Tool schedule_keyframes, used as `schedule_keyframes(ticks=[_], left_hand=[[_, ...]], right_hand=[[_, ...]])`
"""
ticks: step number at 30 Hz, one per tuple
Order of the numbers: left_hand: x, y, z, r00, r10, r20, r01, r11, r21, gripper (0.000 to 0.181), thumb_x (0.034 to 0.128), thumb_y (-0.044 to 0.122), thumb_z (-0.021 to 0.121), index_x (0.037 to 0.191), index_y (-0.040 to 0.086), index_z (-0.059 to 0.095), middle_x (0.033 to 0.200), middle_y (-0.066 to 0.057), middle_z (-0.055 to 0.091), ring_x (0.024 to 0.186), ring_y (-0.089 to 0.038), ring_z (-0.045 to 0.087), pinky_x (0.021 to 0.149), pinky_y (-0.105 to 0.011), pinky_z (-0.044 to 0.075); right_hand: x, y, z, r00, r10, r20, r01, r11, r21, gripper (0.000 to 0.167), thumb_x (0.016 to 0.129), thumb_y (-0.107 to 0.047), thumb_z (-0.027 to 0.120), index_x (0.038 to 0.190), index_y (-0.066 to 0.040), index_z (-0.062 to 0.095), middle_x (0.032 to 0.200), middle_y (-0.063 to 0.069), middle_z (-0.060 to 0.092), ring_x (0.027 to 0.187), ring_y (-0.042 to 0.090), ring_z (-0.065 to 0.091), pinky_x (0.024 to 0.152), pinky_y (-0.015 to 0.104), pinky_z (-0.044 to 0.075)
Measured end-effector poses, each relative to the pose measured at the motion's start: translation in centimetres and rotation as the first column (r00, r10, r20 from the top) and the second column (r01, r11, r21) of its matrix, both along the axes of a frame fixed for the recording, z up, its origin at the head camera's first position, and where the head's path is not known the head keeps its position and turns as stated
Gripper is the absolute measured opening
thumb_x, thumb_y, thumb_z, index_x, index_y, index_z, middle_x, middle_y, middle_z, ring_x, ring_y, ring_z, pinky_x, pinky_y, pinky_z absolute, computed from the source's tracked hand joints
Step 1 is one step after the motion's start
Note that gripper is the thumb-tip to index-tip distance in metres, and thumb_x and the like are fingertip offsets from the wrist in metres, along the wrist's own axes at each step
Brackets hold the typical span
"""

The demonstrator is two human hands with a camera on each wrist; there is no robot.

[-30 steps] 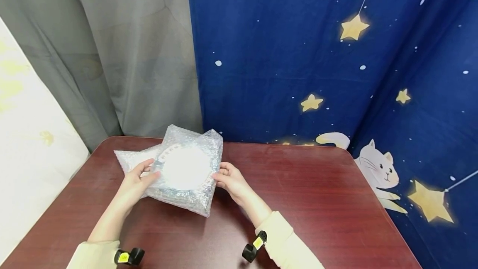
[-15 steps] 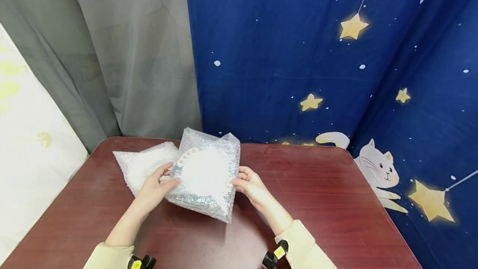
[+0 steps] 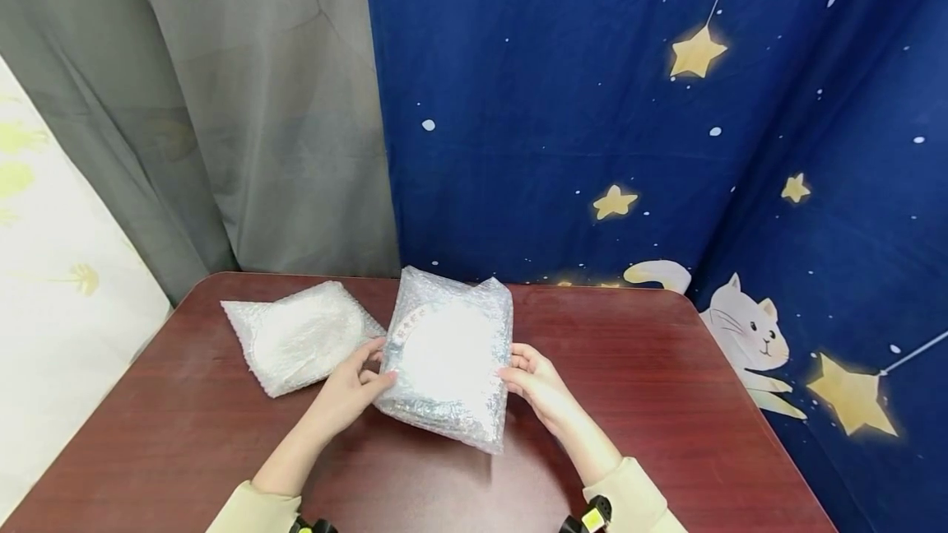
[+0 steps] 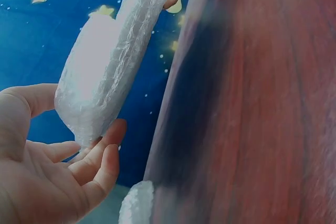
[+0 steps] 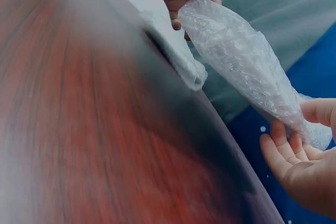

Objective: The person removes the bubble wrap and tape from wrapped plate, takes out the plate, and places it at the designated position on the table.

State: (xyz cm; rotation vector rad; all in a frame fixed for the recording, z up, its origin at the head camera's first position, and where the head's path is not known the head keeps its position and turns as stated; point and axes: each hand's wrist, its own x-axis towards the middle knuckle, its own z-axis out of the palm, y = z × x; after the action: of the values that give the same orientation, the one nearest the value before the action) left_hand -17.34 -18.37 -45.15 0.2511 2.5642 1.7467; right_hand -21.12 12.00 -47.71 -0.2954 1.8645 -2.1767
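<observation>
A bubble-wrapped package, with bright glare on its face and a curved line of print at its upper left, is held between two hands above the table. The left hand pinches its left edge, thumb on the near face. On the opposite edge the right hand grips it the same way. Both wrist views show the wrapped package edge-on, off the tabletop, with fingers curled behind it.
Another bubble-wrapped item lies on the left part of the dark red table, left of the held package. Grey curtain and blue star-patterned curtain hang behind the table's far edge.
Both hands have carried the package to the right and slightly nearer. The wrapped item on the left, partly covered before, now shows almost fully and stays in place.
</observation>
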Motion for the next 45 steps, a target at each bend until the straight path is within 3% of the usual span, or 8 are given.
schedule_keyframes(ticks=[9, 16, 20, 27, 32, 39, 45], left_hand=[[-0.6, 2.4, -1.4, 0.999, -0.037, 0.008, 0.037, 0.999, -0.015, 0.066, 0.0882, 0.015, 0.07, 0.143, -0.001, 0.038, 0.128, -0.025, 0.052, 0.071, -0.013, 0.061, 0.056, -0.028, 0.047], [-1.1, 2.9, -2.3, 0.998, -0.063, 0.007, 0.063, 0.998, -0.009, 0.065, 0.0868, 0.014, 0.071, 0.142, -0.001, 0.04, 0.123, -0.022, 0.054, 0.066, -0.014, 0.06, 0.051, -0.028, 0.046], [-1.3, 3.1, -2.9, 0.998, -0.068, 0.006, 0.068, 0.998, -0.016, 0.065, 0.0856, 0.013, 0.072, 0.141, -0.002, 0.041, 0.12, -0.02, 0.056, 0.068, -0.014, 0.06, 0.054, -0.027, 0.046], [-1.8, 3.4, -3.5, 0.999, -0.024, -0.027, 0.021, 0.996, -0.086, 0.063, 0.0811, 0.014, 0.076, 0.136, -0.002, 0.049, 0.109, -0.01, 0.06, 0.089, -0.017, 0.06, 0.07, -0.027, 0.047], [-2.3, 3.4, -3.8, 0.999, -0.029, -0.042, 0.024, 0.995, -0.098, 0.062, 0.0799, 0.013, 0.077, 0.134, -0.004, 0.05, 0.103, -0.008, 0.06, 0.09, -0.018, 0.059, 0.075, -0.029, 0.046], [-2.7, 3.4, -4.4, 0.998, -0.065, -0.024, 0.064, 0.997, -0.052, 0.064, 0.0812, 0.013, 0.076, 0.135, -0.007, 0.047, 0.106, -0.013, 0.059, 0.081, -0.015, 0.057, 0.064, -0.025, 0.045], [-3.0, 3.2, -5.0, 0.993, -0.09, -0.072, 0.091, 0.996, 0.008, 0.066, 0.0821, 0.02, 0.075, 0.133, -0.01, 0.046, 0.103, -0.015, 0.057, 0.073, -0.013, 0.054, 0.05, -0.028, 0.045]], right_hand=[[-0.2, 2.5, -0.8, 0.996, -0.092, -0.02, 0.094, 0.984, 0.149, 0.045, 0.086, 0.003, 0.06, 0.127, 0.013, 0.045, 0.092, 0.009, 0.057, 0.081, 0.013, 0.057, 0.075, 0.027, 0.049], [-0.4, 3.5, -1.2, 0.996, -0.08, -0.032, 0.084, 0.982, 0.169, 0.045, 0.086, 0.001, 0.062, 0.126, 0.015, 0.046, 0.092, 0.009, 0.057, 0.081, 0.012, 0.059, 0.075, 0.028, 0.051], [-0.5, 3.8, -1.6, 0.997, -0.067, -0.025, 0.07, 0.984, 0.166, 0.046, 0.086, 0.003, 0.062, 0.126, 0.017, 0.044, 0.09, 0.008, 0.056, 0.078, 0.011, 0.06, 0.073, 0.029, 0.053], [-1.0, 4.2, -1.9, 0.997, -0.081, -0.015, 0.082, 0.973, 0.215, 0.052, 0.083, 0.004, 0.065, 0.129, 0.017, 0.043, 0.088, 0.007, 0.054, 0.076, 0.011, 0.059, 0.068, 0.03, 0.054], [-1.1, 4.3, -1.8, 0.998, -0.069, -0.001, 0.067, 0.964, 0.258, 0.054, 0.085, 0.003, 0.065, 0.132, 0.016, 0.041, 0.088, 0.008, 0.053, 0.075, 0.014, 0.059, 0.067, 0.037, 0.055], [-2.0, 4.4, -2.5, 0.997, -0.072, -0.025, 0.076, 0.955, 0.286, 0.053, 0.085, 0.003, 0.067, 0.13, 0.015, 0.044, 0.085, 0.008, 0.054, 0.071, 0.014, 0.059, 0.064, 0.038, 0.056], [-2.6, 4.5, -3.1, 0.997, -0.061, -0.053, 0.075, 0.949, 0.306, 0.053, 0.083, -0.002, 0.071, 0.128, 0.013, 0.048, 0.084, 0.007, 0.054, 0.069, 0.014, 0.059, 0.06, 0.035, 0.056]])
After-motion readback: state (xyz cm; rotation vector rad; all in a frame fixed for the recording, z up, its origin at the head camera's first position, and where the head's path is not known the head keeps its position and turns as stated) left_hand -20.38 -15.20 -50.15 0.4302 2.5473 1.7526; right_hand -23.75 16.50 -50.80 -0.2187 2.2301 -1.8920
